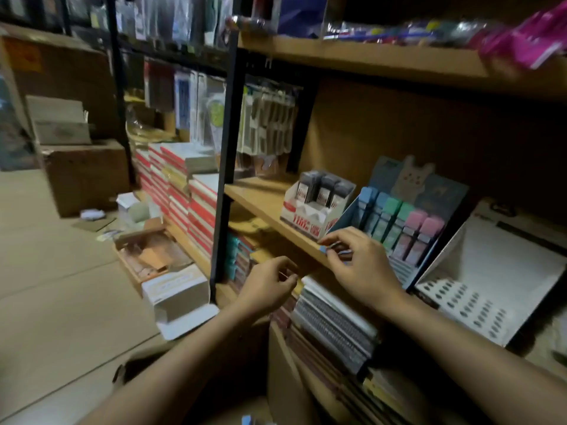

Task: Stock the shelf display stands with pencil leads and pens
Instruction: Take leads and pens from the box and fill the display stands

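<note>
My right hand [360,265] pinches a small blue-capped pencil lead case [325,249] at the front edge of the wooden shelf [264,199], just left of the blue display stand [408,228]. That stand holds rows of blue, green and pink lead cases. A white and red display box [310,217] with dark lead cases stands to its left. A white pen stand [478,289] with many empty holes sits to the right. My left hand [270,283] hovers below the shelf edge with fingers curled; what it holds, if anything, is unclear.
Stacked notebooks [334,326] fill the shelf below. A black metal post [227,167] divides the shelving. Red-spined book stacks [184,191], cardboard boxes [82,176] and a small white open box [178,299] lie on the tiled floor at left. Packaged goods hang above.
</note>
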Demonstrator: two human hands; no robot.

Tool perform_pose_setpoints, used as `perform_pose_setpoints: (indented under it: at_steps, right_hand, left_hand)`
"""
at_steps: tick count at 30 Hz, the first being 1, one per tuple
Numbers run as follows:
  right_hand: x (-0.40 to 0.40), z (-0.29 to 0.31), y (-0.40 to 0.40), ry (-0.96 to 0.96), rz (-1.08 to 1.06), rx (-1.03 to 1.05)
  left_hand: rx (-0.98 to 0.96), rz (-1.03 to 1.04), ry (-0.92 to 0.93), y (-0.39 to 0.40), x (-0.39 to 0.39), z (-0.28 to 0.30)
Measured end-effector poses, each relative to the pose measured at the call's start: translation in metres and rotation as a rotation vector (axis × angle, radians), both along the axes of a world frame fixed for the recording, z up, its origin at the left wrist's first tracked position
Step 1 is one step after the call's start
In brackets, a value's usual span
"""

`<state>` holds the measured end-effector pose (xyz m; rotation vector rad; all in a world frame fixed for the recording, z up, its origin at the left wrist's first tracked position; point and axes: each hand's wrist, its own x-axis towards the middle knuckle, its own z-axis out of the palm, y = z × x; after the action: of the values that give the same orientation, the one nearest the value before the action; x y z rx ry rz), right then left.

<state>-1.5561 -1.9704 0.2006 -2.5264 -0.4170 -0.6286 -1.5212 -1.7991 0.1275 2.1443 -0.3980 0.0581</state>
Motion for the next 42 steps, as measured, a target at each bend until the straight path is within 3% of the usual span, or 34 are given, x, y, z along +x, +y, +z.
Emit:
perform_pose_setpoints:
  at_steps: [9,13,18,23,27,31,37,42]
  right_hand:
    - [-0.080,-0.198,0.021,0.664,0.142,-0.151]
    - [-0.087,-0.255,0.034,0.897,0.155,-0.163]
    - [-0.096,-0.313,0.044,1.090,0.089,-0.147]
    - [-0.095,-0.344,0.040,1.096,-0.087,-0.079]
    - [-0.091,-0.358,0.038,1.164,-0.088,-0.091]
    - [-0.085,-0.369,0.040,1.074,-0.129,-0.095]
    - [-0.068,-0.384,0.054,0.996,-0.013,-0.277]
    - [-0.052,-0.397,0.057,1.065,0.031,-0.429]
  left_hand:
    - [0.454,-0.063,0.568,0.069,-0.119,-0.171]
    - [0.429,0.032,0.719,0.070,-0.161,-0.230]
    - [0.252,0.347,0.914,0.048,-0.192,-0.287]
    - [0.200,0.485,0.826,0.029,-0.197,-0.314]
    - [0.320,0.448,0.760,0.022,-0.194,-0.324]
    - [0.369,0.423,0.710,0.020,-0.191,-0.335]
    - [0.041,0.595,0.777,0.022,-0.184,-0.337]
    - [-0.246,0.646,0.768,0.026,-0.172,-0.334]
